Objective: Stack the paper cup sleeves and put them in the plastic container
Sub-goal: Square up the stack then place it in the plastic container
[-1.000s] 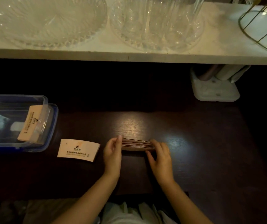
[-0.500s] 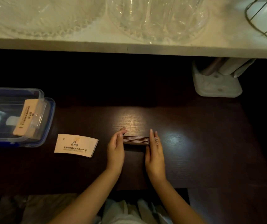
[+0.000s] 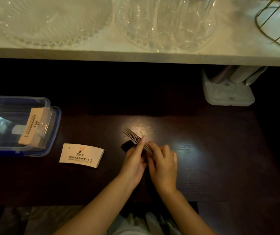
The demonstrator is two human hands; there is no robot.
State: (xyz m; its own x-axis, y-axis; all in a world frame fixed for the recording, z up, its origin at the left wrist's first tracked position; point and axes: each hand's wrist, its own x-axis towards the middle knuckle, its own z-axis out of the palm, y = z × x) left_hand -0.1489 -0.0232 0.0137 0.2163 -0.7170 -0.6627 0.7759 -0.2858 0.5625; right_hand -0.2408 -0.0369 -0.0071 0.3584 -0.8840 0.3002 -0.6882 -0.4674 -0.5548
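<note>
Head view: I saw both hands, left (image 3: 133, 164) and right (image 3: 164, 164), grasping an edge-on sleeve stack (image 3: 136, 139) mid-desk (image 3: 220, 150); another sleeve pile (image 3: 81, 155) lay near the plastic container (image 3: 54, 126).

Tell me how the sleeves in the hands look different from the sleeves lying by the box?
The held stack stands on edge, angled, showing only thin dark edges; the loose stack lies flat, printed face up. Both the left hand and the right hand pinch the held stack; nothing touches the loose stack. Both are on the dark table.
</note>
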